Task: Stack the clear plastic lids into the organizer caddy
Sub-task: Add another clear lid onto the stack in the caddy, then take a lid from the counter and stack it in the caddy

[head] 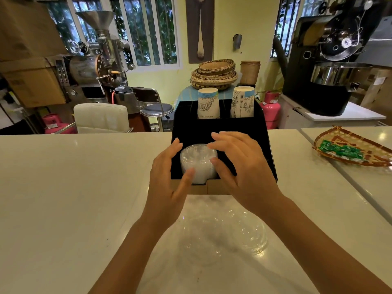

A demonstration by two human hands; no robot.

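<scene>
White counter (63, 187): black caddy (263, 141) holds clear lids (198, 160), paper cups (208, 103).

White counter (63, 187) with black caddy (220, 128), loose clear lids (244, 234), woven tray (352, 149).

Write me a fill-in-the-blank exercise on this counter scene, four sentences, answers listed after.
1. The stack of lids sits in the front compartment of the ____ caddy.
2. Behind the lids, ____ paper cups stand upside down in the caddy.
3. The left hand and right hand are on either side of the ____.
4. The woven tray on the right holds ____ packets.

Answers: black; two; lids; green
</scene>
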